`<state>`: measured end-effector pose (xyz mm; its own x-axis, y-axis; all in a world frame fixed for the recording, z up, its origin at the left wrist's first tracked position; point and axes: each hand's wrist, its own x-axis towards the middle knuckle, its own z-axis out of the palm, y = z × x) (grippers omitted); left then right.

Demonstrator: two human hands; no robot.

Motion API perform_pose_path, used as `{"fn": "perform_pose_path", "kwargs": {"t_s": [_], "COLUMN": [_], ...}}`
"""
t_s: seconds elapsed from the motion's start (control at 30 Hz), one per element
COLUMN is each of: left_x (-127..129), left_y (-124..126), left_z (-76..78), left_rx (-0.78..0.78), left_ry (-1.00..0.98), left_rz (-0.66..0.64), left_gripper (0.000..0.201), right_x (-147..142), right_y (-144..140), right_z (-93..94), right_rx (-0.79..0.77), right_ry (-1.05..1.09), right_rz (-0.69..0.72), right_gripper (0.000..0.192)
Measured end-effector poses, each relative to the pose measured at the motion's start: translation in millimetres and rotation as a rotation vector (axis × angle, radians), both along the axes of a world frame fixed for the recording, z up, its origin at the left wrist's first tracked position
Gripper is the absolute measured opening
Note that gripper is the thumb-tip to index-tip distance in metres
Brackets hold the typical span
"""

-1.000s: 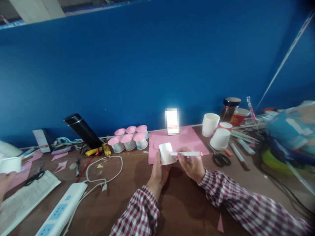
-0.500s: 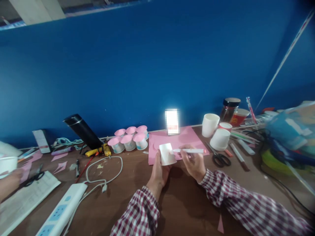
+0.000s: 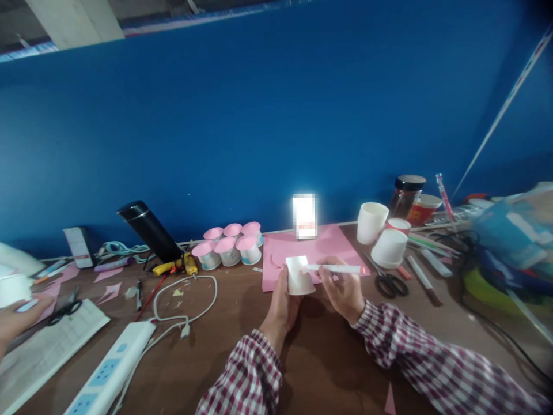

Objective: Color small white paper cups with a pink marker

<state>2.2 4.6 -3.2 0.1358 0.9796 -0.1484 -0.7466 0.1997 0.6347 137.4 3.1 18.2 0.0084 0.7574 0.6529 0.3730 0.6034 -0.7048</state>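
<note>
A white paper cup (image 3: 299,277) is held upside down in my left hand (image 3: 281,301), with the fingers closed around its left side and underneath. In my right hand (image 3: 344,293) is a white marker pen (image 3: 341,269), lying nearly level with its tip pointing left at the cup's right side. Whether the tip touches the cup I cannot tell. Behind the cup, pink paper sheets (image 3: 319,243) lie on the brown table (image 3: 328,357). Several small cups with pink tops (image 3: 227,244) stand to the left of the sheets.
White cups (image 3: 389,249), black-handled scissors (image 3: 391,285), pens and a jar (image 3: 406,196) lie to the right. Leftward are a black flask (image 3: 149,230), a white cable (image 3: 216,288), a power strip (image 3: 112,363) and another person's hand (image 3: 19,323) with a white cup. A blue wall (image 3: 259,127) rises behind.
The whole view has shifted slightly, moving things a little to the right. My hands keep the cup and marker in nearly the same hold. The other person's hand at left has come further into view.
</note>
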Motion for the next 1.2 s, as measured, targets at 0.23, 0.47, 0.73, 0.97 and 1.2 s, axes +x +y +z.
{"fn": "perform_pose_path", "kwargs": {"t_s": [0.23, 0.47, 0.73, 0.97, 1.2], "left_x": [1.3, 1.1, 1.4, 2.0, 1.5], "left_y": [-1.1, -1.0, -0.8, -1.9, -2.0], "left_z": [0.6, 0.2, 2.1, 4.8, 4.8], "left_rx": [0.039, 0.013, 0.015, 0.007, 0.003], "left_ry": [0.022, 0.015, 0.019, 0.008, 0.016], "left_rz": [0.006, 0.015, 0.016, 0.020, 0.013], "left_gripper": [0.043, 0.042, 0.042, 0.041, 0.040], "right_x": [-1.1, -1.8, -1.4, -1.4, -0.6], "right_y": [-0.8, -0.9, 0.3, -0.4, 0.7], "right_z": [-7.4, -7.0, -7.2, -7.9, -8.1], "right_rx": [-0.006, -0.009, 0.006, -0.029, -0.039], "right_ry": [-0.044, -0.068, -0.075, -0.071, -0.073], "right_rz": [0.041, 0.018, 0.011, 0.020, 0.019], "right_gripper": [0.011, 0.013, 0.013, 0.015, 0.015]}}
